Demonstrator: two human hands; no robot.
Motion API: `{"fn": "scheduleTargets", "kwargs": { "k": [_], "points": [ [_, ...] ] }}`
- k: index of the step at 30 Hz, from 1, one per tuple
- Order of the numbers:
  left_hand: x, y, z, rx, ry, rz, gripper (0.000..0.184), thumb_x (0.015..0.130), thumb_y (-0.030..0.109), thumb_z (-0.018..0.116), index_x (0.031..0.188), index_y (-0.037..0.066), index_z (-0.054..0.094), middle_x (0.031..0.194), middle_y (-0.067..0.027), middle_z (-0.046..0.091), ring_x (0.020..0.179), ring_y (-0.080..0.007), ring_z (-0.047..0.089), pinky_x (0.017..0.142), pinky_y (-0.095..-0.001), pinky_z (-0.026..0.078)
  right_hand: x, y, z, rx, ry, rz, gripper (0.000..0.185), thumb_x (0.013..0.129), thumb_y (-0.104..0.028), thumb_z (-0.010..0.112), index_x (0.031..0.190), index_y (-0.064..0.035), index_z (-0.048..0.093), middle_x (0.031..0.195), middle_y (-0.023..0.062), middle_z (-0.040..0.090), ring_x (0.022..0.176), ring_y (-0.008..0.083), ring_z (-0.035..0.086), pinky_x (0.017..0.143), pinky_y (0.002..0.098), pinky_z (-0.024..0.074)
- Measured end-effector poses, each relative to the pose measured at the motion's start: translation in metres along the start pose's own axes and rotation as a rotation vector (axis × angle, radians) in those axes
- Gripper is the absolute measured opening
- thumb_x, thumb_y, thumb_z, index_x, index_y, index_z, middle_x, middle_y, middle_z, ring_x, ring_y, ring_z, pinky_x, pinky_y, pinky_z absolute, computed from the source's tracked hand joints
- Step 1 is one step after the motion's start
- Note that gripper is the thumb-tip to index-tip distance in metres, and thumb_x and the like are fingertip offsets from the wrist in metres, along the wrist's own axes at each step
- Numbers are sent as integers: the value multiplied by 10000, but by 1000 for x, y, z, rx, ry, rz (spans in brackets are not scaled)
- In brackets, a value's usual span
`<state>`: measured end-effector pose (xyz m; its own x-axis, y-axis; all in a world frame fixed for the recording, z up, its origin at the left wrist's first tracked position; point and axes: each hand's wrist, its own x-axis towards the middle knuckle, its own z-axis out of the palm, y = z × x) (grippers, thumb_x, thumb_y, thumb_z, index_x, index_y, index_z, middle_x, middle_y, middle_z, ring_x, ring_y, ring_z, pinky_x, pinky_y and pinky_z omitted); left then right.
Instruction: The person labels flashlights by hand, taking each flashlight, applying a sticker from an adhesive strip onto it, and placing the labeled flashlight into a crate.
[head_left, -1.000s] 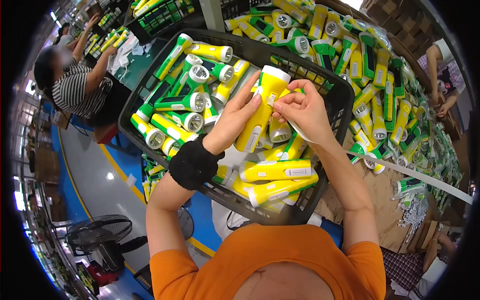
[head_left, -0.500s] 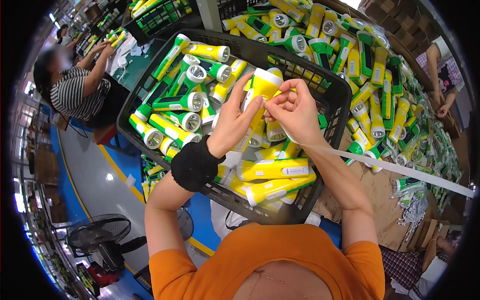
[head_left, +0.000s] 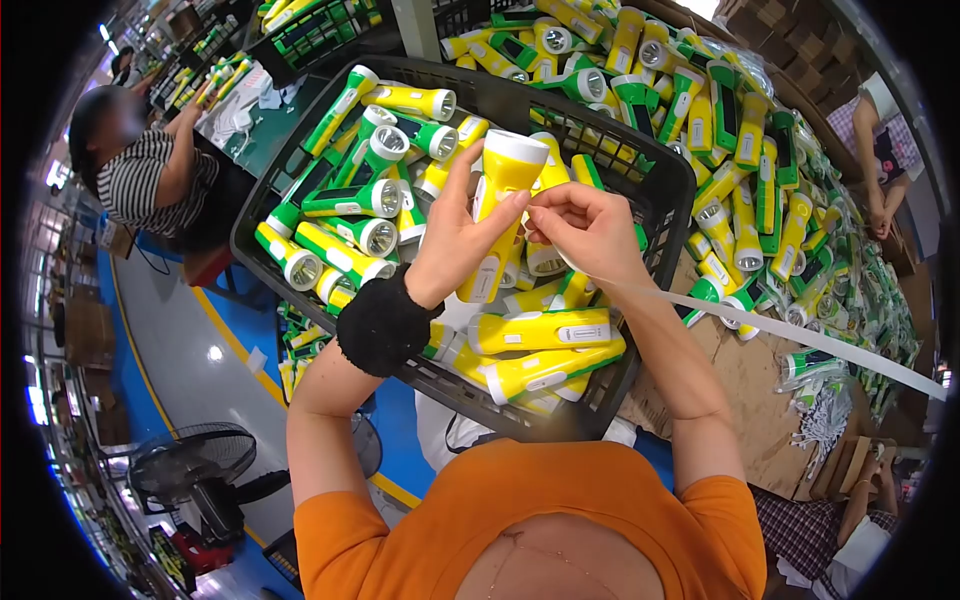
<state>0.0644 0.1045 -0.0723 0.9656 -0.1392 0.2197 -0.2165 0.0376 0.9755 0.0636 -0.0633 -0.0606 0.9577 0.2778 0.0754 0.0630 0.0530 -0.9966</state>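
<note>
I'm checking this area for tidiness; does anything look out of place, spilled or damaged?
One small thing: a pale scrap lies on the floor at the yellow line, apart from the work. The flashlights in the black crate lie jumbled, which looks ordinary here; the held flashlight in the left hand shows no visible damage.

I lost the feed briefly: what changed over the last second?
The torch moved left in view and tipped more upright; the left hand and right hand shifted left with it. The striped worker's raised arm came down.

No visible grab or release: the left hand still holds the torch, and the crate stayed essentially in place.
</note>
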Motion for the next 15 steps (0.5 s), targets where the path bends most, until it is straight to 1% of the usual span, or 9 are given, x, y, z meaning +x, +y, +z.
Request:
{"fn": "scheduleTargets", "kwargs": {
  "k": [4, 6, 8, 9, 10, 12, 13, 14, 15],
  "points": [
    [-3, -3, 1, 149, 10, 114, 672, 818, 167, 661, 1337, -33, 283, 1080, -152, 580, 928, -168, 586, 775, -284, 482, -2, -1, 2, -41, 39, 26, 110, 837, -34, 604, 905, 52, 618, 801, 75, 649, 675, 104, 631, 627, 211, 520],
    [-7, 3, 2, 228, -4, 156, 682, 803, 138, 669, 1338, -37, 285, 1082, -156, 585, 934, -181, 592, 776, -294, 486, -4, 0, 1, -89, 26, -30, 98, 814, -23, 606, 882, 44, 627, 779, 71, 649, 667, 104, 628, 614, 210, 513],
    [-13, 15, 8, 485, 57, 249, 686, 780, 75, 661, 1344, -31, 286, 1091, -167, 590, 943, -225, 607, 778, -314, 491, -3, 1, -2, -178, 6, -57, 94, 785, -19, 611, 860, 33, 635, 750, 62, 648, 654, 92, 622, 589, 205, 503],
    [-11, 15, 10, 416, 20, 321, 669, 776, 24, 629, 1349, -14, 286, 1091, -186, 586, 952, -257, 614, 776, -321, 496, -2, 6, -2, -97, 11, -122, 91, 755, -24, 613, 825, 29, 635, 721, 41, 645, 630, 93, 619, 570, 226, 508],
    [-19, 21, 16, 367, -28, 263, 694, 758, 45, 640, 1355, 3, 289, 1126, -198, 568, 1025, -290, 590, 846, -352, 471, -4, 5, -5, -468, 165, -222, 99, 742, -45, 627, 813, 24, 631, 712, 41, 644, 626, 99, 611, 584, 245, 503],
    [-49, 73, 53, 534, -398, 404, 743, 730, 89, 673, 1360, 11, 286, 1170, -195, 545, 1110, -304, 543, 926, -391, 420, 10, 19, -28, -516, 345, -214, 81, 737, -99, 611, 712, -21, 611, 627, 24, 619, 600, 112, 608, 543, 311, 474],
    [-47, 61, 72, 494, -313, 553, 814, 688, 151, 721, 1365, 24, 287, 1213, -198, 518, 1180, -329, 485, 983, -409, 364, 16, 38, -41, -221, 347, -288, 81, 736, -83, 608, 703, -9, 604, 603, 30, 604, 583, 115, 600, 523, 308, 466],
    [-24, 59, 89, 543, -137, 649, 702, 751, 166, 685, 1331, 23, 317, 1135, -173, 556, 1051, -307, 574, 887, -381, 451, -3, 11, -52, -172, 333, -263, 72, 749, -63, 607, 720, 3, 605, 614, 35, 603, 594, 110, 596, 519, 284, 460],
    [-4, 70, 100, 241, -196, 327, 583, 794, 182, 648, 1271, 14, 358, 1070, -151, 571, 954, -268, 601, 819, -355, 480, -23, -16, -62, -124, 319, -238, 63, 762, -43, 605, 737, 15, 606, 625, 40, 603, 605, 105, 592, 514, 261, 454]
  ]
}}
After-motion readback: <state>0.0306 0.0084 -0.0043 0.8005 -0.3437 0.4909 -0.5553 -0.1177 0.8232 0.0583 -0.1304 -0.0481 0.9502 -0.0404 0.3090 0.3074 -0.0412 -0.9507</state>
